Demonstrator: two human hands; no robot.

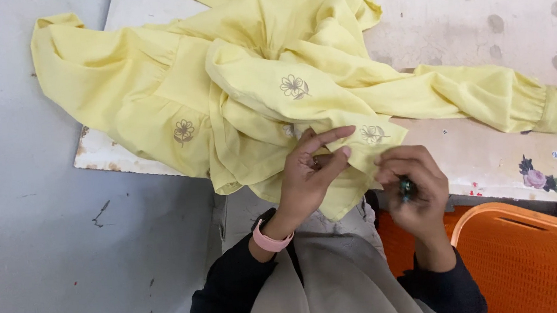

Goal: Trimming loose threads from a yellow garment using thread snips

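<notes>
Head view, looking down at a worktable point(486, 152) with a worn, spotted surface. A yellow garment point(246, 92) lies bunched across it, one cuffed sleeve trailing off to the right, another part hanging over the table's left edge. Small grey flower prints point(294, 86) are scattered over the cloth.

The left hand point(310, 174) pinches the garment's lower edge near one flower print, thumb and forefinger closed on the fabric, other fingers spread. A pink wristband point(271, 240) sits on that wrist.

The right hand point(412, 182) is curled tightly around a small dark tool point(406, 189), possibly thread snips; too hidden to tell. Its fingertips touch the same fabric edge, just beside the left hand.

An orange plastic basket point(535, 255) sits low right, under the table edge. Dark sleeves, beige cloth over the lap. Grey floor on the left.
</notes>
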